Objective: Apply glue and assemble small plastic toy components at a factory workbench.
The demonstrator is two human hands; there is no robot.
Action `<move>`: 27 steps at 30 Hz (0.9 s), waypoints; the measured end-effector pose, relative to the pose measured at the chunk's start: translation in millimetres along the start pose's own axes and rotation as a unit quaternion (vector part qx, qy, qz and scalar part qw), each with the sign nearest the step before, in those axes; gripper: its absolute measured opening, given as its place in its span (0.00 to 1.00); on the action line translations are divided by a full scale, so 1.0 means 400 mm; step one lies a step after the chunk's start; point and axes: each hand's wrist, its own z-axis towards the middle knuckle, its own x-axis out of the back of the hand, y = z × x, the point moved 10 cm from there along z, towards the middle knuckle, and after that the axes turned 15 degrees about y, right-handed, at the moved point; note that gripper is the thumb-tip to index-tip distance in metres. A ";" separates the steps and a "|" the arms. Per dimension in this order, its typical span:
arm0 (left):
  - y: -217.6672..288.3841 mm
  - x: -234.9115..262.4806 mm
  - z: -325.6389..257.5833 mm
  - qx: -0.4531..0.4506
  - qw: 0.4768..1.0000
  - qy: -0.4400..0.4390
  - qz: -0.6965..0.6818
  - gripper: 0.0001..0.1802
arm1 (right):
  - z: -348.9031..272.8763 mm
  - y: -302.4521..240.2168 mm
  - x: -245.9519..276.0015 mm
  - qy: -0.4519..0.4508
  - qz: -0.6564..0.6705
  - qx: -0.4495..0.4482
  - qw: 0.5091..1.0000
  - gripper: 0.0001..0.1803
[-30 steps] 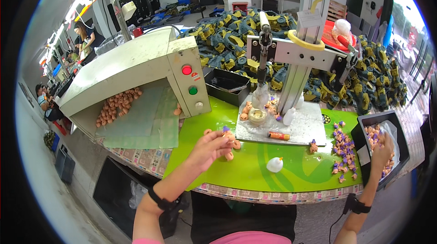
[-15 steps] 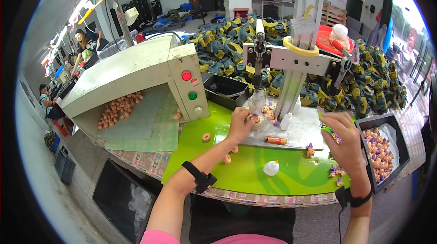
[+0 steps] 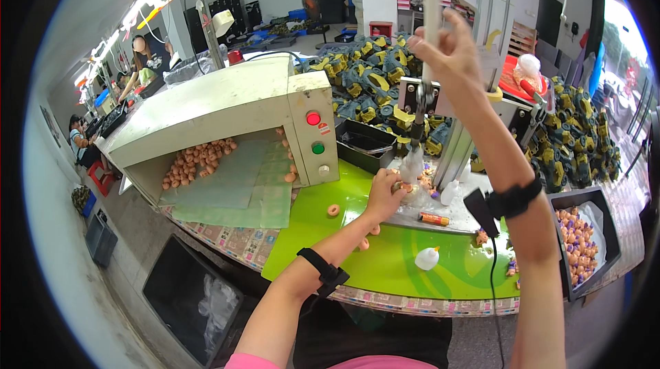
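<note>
My left hand (image 3: 386,198) is closed at the base of a hand-lever press (image 3: 419,111), its fingertips round a small flesh-coloured toy head (image 3: 407,188). Just above it is the press's plunger, its tip wrapped in clear plastic (image 3: 412,165). My right hand (image 3: 450,56) is raised beside the press's upright pale lever (image 3: 431,8), thumb and fingers apart; the lever is blurred. On the metal base plate lie an orange tube (image 3: 434,218) and a small white bottle (image 3: 450,192). A rounded white bottle (image 3: 427,258) stands on the green mat (image 3: 392,276).
At left, a cream machine (image 3: 206,104) holds flesh-coloured toy heads (image 3: 199,163). A black bin (image 3: 583,231) of purple-and-flesh pieces is at right. Green-and-yellow toy parts (image 3: 574,135) are heaped behind the press. A black tray (image 3: 364,142) stands beside it. Other people sit far left.
My right hand has risen from above the mat at right to beside the press lever. My left hand stays at the press base with the toy head. The whole view has shifted slightly.
</note>
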 end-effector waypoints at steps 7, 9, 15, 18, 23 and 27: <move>0.014 0.123 0.006 0.049 0.985 -0.111 -0.124 0.20 | -0.382 -0.305 0.015 -0.269 -0.033 0.319 0.908 0.05; -0.022 0.169 -0.020 0.050 0.989 -0.135 -0.043 0.25 | -0.419 -0.256 0.030 -0.318 -0.138 0.360 0.866 0.15; 0.065 0.254 -0.138 -0.080 0.932 -0.262 0.237 0.47 | -0.473 -0.172 0.155 -0.206 -0.188 0.285 0.917 0.40; 0.088 0.269 -0.160 -0.125 0.914 -0.266 0.281 0.49 | -0.537 -0.102 0.244 -0.159 -0.194 0.203 0.946 0.37; 0.119 0.240 -0.145 -0.180 0.917 -0.239 0.263 0.32 | -0.709 0.038 0.375 -0.195 -0.256 0.018 0.947 0.34; 0.104 0.237 -0.158 -0.188 0.931 -0.219 0.222 0.15 | -0.796 0.097 0.460 -0.172 -0.279 -0.109 0.938 0.31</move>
